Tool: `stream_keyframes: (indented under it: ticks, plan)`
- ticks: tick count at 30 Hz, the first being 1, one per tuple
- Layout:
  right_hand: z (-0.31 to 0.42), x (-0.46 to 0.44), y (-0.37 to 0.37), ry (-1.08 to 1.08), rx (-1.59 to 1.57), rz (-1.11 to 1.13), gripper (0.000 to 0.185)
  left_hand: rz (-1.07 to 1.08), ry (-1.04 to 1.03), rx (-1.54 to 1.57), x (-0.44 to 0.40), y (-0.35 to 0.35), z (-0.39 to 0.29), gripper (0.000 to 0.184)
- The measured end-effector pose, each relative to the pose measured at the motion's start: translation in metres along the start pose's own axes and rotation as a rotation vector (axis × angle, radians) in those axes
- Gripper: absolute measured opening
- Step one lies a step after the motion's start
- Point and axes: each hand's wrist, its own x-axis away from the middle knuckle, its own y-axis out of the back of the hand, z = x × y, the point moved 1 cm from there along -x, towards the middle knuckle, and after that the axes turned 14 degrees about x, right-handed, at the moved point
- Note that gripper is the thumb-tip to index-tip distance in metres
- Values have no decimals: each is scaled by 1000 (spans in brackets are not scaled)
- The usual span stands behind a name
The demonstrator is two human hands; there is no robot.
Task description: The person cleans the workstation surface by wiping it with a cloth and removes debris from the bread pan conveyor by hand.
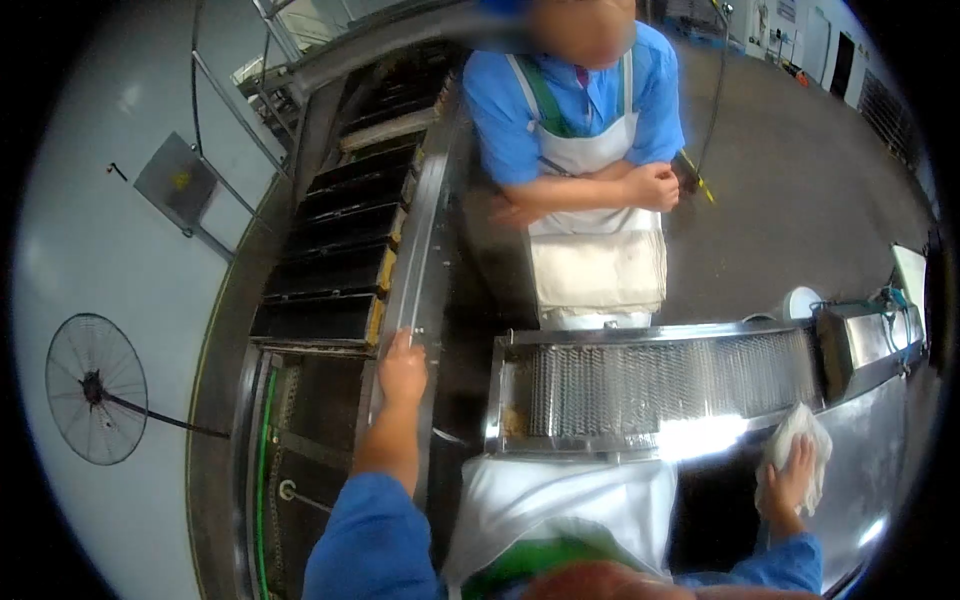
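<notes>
My left hand point(403, 370) rests on the metal rail point(420, 240) beside the conveyor, its fingers curled over the edge; whether it grips the rail is hard to make out. On the right, my right hand point(792, 475) lies with fingers spread on a whitish cloth point(808, 440), pressing it against the shiny metal surface point(875, 450). Between my hands runs a metal mesh belt point(670, 380) in a steel frame. Dark rectangular trays point(320, 270) stand in a row on the conveyor, left of the rail.
Across the mesh belt stands a co-worker point(580, 130) in blue with a white apron, forearms crossed. Folded cream cloth point(598, 272) is in front of them. A steel box point(868, 345) sits at the belt's right end. A round fan point(95, 388) is at far left.
</notes>
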Motion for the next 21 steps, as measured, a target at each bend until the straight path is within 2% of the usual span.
stream_keyframes:
  ticks: [4,5,8,21]
  plan:
    - [-2,1,-7,10,47,-8,78,211,76,-75,1,4,-1,12]
    - [-2,0,-9,22,28,-34,78,176,23,-60,0,5,1,11]
    - [-2,0,0,18,29,-10,78,193,66,-40,0,9,-9,11]
    - [-11,0,-19,5,7,-57,82,183,25,-77,-5,18,-20,11]
